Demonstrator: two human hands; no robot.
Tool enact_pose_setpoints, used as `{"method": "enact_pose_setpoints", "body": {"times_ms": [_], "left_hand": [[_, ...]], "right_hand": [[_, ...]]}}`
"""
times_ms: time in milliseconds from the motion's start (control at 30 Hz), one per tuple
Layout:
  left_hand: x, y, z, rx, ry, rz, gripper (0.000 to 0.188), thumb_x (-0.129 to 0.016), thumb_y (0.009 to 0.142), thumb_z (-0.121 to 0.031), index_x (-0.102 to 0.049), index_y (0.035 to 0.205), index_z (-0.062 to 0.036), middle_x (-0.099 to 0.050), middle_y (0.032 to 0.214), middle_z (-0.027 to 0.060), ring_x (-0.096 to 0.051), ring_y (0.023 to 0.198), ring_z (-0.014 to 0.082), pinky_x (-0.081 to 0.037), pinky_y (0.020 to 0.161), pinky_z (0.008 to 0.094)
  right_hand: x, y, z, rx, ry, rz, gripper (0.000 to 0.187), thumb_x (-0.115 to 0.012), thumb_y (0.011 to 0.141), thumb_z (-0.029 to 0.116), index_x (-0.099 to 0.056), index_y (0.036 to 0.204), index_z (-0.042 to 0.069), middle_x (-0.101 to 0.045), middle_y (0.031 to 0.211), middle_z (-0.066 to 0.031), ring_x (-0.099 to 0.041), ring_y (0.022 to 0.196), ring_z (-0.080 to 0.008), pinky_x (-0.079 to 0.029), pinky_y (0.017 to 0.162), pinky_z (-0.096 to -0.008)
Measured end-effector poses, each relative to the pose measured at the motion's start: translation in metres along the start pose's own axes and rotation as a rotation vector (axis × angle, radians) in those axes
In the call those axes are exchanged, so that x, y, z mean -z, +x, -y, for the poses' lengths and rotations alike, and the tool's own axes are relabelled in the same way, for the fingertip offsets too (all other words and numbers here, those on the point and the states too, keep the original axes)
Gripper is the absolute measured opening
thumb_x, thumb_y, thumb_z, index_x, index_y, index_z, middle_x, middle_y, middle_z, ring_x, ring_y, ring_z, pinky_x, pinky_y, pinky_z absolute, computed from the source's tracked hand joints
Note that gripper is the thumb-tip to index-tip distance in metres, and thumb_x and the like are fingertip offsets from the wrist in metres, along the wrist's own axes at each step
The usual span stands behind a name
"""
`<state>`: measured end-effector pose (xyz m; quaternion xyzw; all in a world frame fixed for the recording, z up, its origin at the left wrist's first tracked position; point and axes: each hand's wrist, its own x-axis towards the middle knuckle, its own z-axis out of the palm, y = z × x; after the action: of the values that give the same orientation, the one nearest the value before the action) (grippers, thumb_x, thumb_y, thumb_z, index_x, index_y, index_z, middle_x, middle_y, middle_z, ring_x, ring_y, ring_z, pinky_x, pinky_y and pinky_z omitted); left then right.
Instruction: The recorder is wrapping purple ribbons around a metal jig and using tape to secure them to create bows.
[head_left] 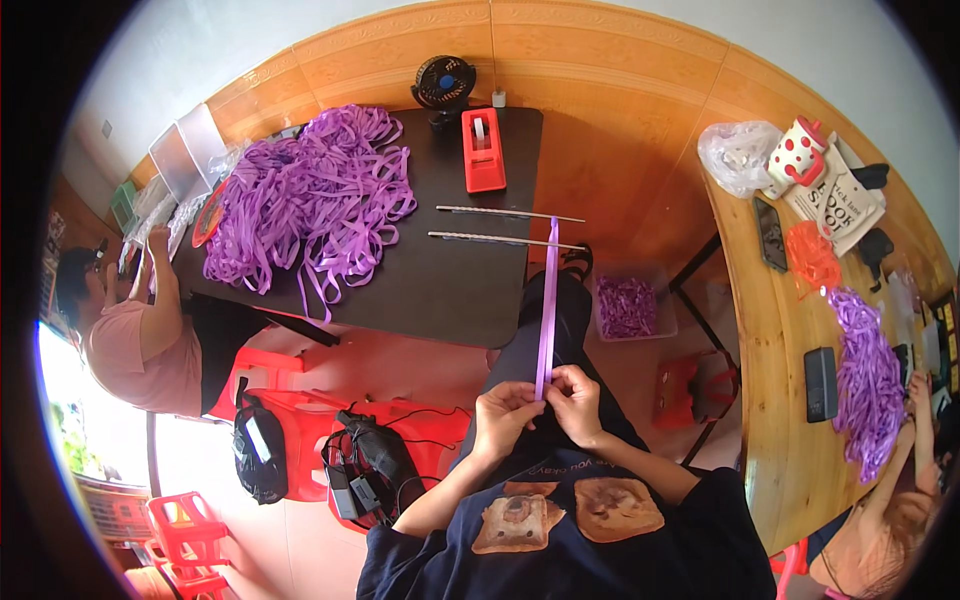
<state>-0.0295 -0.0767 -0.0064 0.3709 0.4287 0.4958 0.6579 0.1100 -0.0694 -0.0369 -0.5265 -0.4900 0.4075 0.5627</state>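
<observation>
skirting table edge (518, 270), purple ribbon (549, 315)

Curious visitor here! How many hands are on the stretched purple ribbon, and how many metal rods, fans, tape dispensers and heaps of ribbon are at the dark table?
Hands (left, right) on the stretched purple ribbon: 2
Metal rods: 2
Black fan: 1
Red tape dispenser: 1
Purple ribbon heap: 1
Total: 7

Far left of our left hand (505, 415), daylight glares from an opening (68, 370), bleaching the floor (192, 448); we see edges curving into black.
</observation>
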Motion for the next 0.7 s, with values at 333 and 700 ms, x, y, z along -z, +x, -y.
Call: {"method": "enact_pose_setpoints", "body": {"times_ms": [333,700], "left_hand": [[0.004,0.028,0.009,-0.23,0.29,-0.341,0.023,-0.062,0.073,0.01,-0.063,0.095,0.0049,-0.061,0.071,0.0051,-0.056,0.055,0.0087,-0.045,0.049,0.0209],[-0.007,0.012,-0.012,-0.442,0.78,-0.153,0.053,-0.053,0.069,0.007,-0.051,0.122,0.002,-0.064,0.091,0.0169,-0.062,0.068,0.0251,-0.05,0.058,0.0322]], "right_hand": [[-0.002,0.0,-0.003,0.037,-0.088,-0.059,0.012,-0.065,0.078,-0.006,-0.057,0.083,0.001,-0.058,0.061,-0.0008,-0.051,0.054,-0.003,-0.04,0.049,-0.02],[-0.002,0.001,-0.001,-0.017,-0.102,-0.051,0.012,-0.062,0.079,-0.008,-0.056,0.084,0.0,-0.056,0.061,0.0002,-0.049,0.054,-0.0026,-0.038,0.048,-0.0196]]}}
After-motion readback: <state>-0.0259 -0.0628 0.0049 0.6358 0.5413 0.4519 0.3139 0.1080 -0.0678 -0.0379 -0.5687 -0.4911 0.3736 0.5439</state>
